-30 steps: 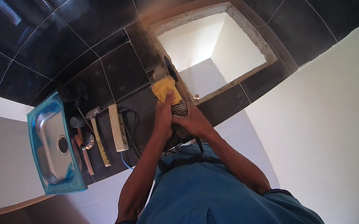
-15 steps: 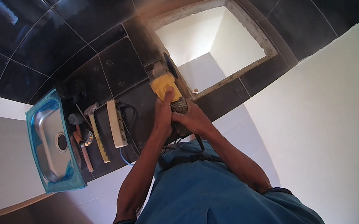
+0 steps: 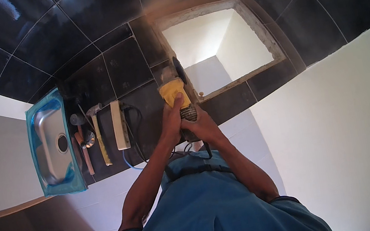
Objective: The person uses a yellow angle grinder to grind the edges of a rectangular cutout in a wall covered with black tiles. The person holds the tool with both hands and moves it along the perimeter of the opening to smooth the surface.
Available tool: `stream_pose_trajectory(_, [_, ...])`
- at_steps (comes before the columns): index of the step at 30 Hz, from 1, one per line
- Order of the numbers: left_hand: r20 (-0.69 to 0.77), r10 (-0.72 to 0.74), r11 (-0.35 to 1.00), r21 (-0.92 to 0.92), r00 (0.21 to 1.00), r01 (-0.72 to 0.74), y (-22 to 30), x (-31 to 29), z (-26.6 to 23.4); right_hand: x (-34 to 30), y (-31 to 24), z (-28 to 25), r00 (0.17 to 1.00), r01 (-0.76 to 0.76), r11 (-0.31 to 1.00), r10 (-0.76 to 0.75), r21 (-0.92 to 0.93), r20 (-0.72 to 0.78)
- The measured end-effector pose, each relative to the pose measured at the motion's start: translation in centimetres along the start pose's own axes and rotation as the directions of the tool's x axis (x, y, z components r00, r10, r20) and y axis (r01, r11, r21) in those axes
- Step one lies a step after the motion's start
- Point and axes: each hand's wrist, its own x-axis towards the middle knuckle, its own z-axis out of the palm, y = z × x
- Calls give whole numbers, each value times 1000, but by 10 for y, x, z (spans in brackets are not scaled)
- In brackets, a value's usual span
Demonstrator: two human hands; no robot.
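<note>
Both of my hands grip a yellow and dark angle grinder [image 3: 173, 94]. My left hand [image 3: 172, 117] wraps its left side, with the thumb laid along the yellow housing. Around the rear body closes my right hand [image 3: 201, 122]. The grinder's dark disc [image 3: 179, 70] stands edge-on at the left edge of a rectangular cut-out [image 3: 218, 52] in the black tiled counter [image 3: 126, 66]. Whether the disc touches the tile I cannot tell. A dusty haze hangs at the far left corner of the opening.
Left of the grinder lie a power strip [image 3: 120, 126], a claw hammer [image 3: 101, 138], and another hammer-like tool [image 3: 86, 150]. A steel sink [image 3: 52, 146] with blue film rests at the far left. Cords loop near my waist. A white wall [image 3: 332, 126] stands right.
The grinder and both hands have shifted slightly toward me along the opening's left edge. My grip looks the same.
</note>
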Motion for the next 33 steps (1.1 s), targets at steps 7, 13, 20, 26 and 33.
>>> stream_pose_trajectory(7, [-18, 34, 999, -13, 999, -34, -13, -2, -1, 2, 14, 1, 999, 24, 1000, -24, -17, -35])
stream_pose_trajectory(13, [-15, 7, 1000, 15, 1000, -6, -12, -4, -3, 0, 19, 3, 1000, -6, 1000, 6, -16, -12])
stream_pose_trajectory(20, [-1, -18, 1000, -20, 1000, 18, -17, -14, -2, -19, 10, 0, 999, -41, 994, 39, -104, -22])
stream_pose_trajectory(26, [5, 12, 1000, -17, 1000, -12, -20, -13, -2, -12, 24, 3, 999, -9, 999, 8, -44, -32])
stream_pose_trajectory(33, [0, -1, 1000, 19, 1000, 1, -27, -19, -2, -22, 25, 3, 1000, -5, 1000, 5, -20, -29])
